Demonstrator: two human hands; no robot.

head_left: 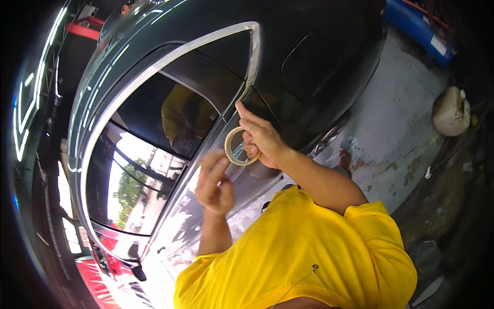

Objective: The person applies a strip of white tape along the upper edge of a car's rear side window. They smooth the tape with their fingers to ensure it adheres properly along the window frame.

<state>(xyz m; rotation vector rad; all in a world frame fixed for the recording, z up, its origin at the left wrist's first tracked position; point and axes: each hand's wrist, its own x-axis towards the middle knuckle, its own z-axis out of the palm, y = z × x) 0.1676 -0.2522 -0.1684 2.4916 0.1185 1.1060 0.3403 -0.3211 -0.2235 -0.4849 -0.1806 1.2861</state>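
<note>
A roll of cream masking tape (228, 149) is held in my right hand (265, 143), its fingers curled through and around the ring. My right index finger stretches up to the lower rear end of the pale window trim (250, 77) on a dark, glossy car (319, 56). Close to the roll's left side is my left hand (215, 188), fingers bent and smeared by motion; whether they grip anything is unclear. The trim curves round the side windows (144, 103), and its stretch near my finger looks beige. A yellow shirt is mirrored in the glass.
The car's side mirror (138, 270) juts out at lower left. Behind my right arm, a whitish plastic canister (448, 112) stands on the stained grey floor (396, 103). A blue object (419, 31) lies at upper right. Beyond the car, another person (123, 11) is partly visible.
</note>
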